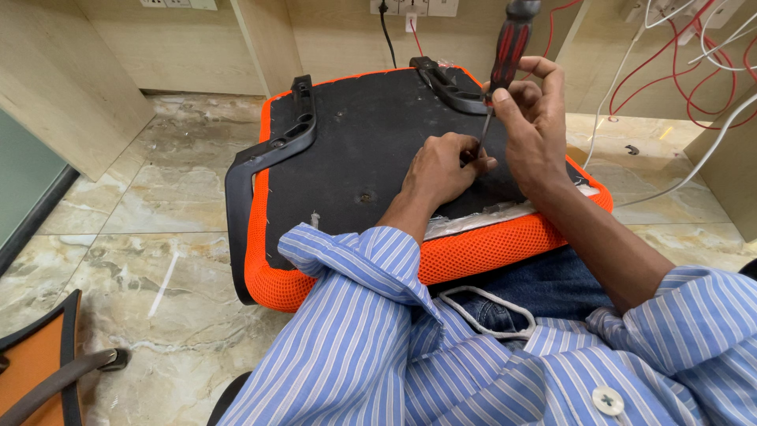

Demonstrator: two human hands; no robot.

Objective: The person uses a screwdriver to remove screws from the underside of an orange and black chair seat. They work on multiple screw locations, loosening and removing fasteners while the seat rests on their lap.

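An upturned chair seat, black underneath with an orange mesh rim, rests against my lap. My right hand grips a screwdriver with a red and black handle, held upright, tip down on the seat's black underside. My left hand lies curled on the underside, its fingertips pinched around the screwdriver's shaft near the tip. A black armrest bracket runs along the seat's left side. Another black bracket sits at the far right corner.
The floor is marbled beige tile. Wooden panels stand at the back and left. Red and white cables hang at the right wall. Part of another orange chair shows at the lower left. A white loop of cord lies on my lap.
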